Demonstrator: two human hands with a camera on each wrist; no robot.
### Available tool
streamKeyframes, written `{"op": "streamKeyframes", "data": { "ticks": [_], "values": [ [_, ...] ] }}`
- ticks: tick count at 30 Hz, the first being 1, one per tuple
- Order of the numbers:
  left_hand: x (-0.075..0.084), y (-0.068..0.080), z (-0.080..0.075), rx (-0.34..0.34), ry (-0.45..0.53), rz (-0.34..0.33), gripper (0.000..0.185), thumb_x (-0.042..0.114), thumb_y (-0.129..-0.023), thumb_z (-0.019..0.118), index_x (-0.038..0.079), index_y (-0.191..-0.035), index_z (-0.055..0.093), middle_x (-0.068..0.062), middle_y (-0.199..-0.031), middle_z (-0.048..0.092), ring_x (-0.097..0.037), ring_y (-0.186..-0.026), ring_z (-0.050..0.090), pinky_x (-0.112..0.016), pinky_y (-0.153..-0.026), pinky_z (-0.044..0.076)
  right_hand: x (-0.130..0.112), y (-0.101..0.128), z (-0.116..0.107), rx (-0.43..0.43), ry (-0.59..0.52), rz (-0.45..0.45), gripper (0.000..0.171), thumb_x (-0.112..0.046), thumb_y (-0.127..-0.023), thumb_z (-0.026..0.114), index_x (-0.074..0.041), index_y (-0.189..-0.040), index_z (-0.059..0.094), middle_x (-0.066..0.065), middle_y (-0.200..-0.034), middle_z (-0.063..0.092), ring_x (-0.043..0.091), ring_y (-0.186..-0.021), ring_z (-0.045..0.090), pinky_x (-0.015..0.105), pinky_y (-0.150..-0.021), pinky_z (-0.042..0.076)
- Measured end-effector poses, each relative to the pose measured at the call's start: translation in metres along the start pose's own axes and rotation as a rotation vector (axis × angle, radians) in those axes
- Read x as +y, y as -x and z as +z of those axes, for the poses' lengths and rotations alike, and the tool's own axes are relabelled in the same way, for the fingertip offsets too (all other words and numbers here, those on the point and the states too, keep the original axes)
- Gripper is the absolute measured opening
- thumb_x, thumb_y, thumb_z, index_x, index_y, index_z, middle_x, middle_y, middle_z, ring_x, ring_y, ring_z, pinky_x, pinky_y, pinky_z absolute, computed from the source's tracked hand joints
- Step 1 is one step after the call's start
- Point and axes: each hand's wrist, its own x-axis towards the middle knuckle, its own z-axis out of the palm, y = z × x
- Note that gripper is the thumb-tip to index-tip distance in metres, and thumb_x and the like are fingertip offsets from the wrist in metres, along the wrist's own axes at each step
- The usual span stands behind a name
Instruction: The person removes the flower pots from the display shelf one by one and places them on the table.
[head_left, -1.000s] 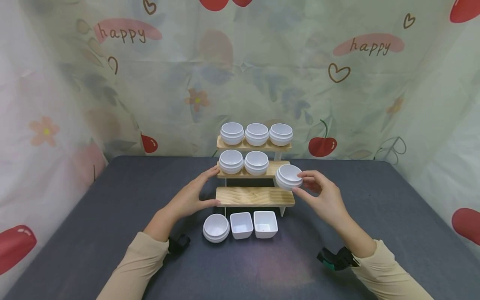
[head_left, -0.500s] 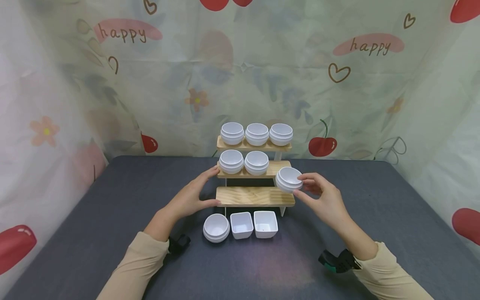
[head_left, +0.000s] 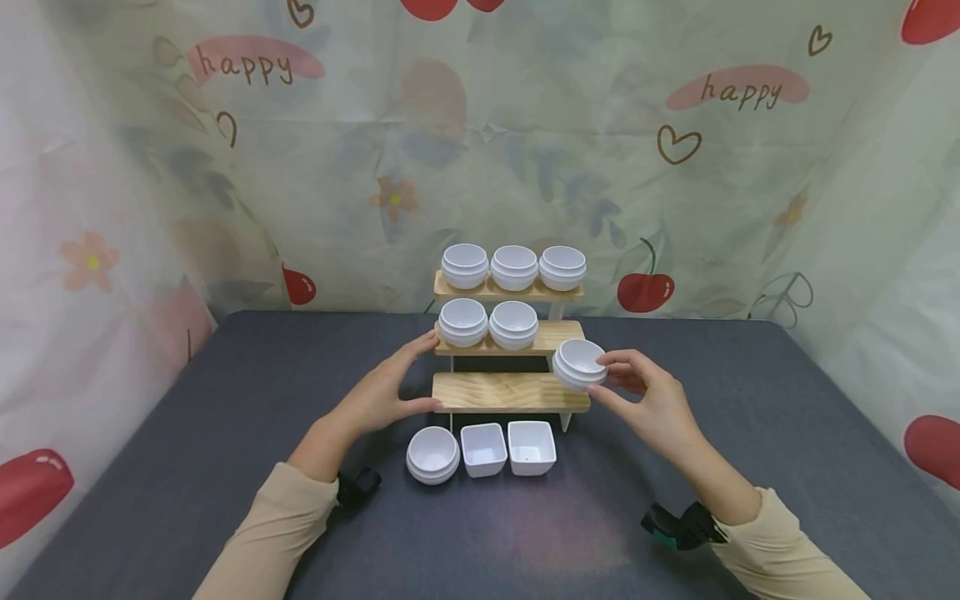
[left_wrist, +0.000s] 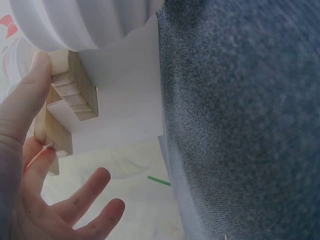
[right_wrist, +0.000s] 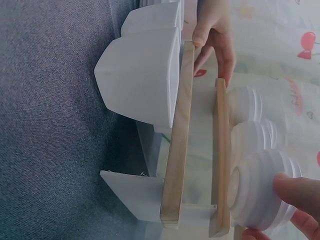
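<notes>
Your right hand (head_left: 651,398) pinches the round bowl (head_left: 579,364) tilted off the middle shelf (head_left: 551,335) end (1 slip drops it); your left hand (head_left: 378,396), fingers open, braces the rack (head_left: 510,392).

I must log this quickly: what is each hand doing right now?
Left hand: open, thumb and fingers resting on the left end of the wooden tiered shelf.
Right hand: holding a white round bowl at the middle tier's right end.

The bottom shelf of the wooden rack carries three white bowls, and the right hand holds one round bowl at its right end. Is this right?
Not quite. The head view shows the bottom shelf bare; the three dishes stand on the table before it. The right hand does hold a round bowl at the rack's right end.
</notes>
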Motion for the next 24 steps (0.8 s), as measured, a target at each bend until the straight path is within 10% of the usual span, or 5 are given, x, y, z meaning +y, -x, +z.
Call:
{"op": "streamKeyframes", "data": {
  "ticks": [24],
  "values": [
    [0.0003, -0.0003, 0.0002, 0.0, -0.003, 0.001, 0.089, 0.027, -0.076, 0.077, 0.015, -0.147, 0.026, -0.007, -0.156, 0.023, -0.029, -0.141, 0.03, -0.051, -0.111, 0.031, 0.0038, 0.0067, -0.0059, -0.045, 0.005, -0.027, 0.033, -0.017, -0.081, 0.073, -0.007, -0.109, 0.06, 0.015, -0.103, 0.067, 0.028, -0.095, 0.066, 0.044, -0.087, 0.053]
  ]
}}
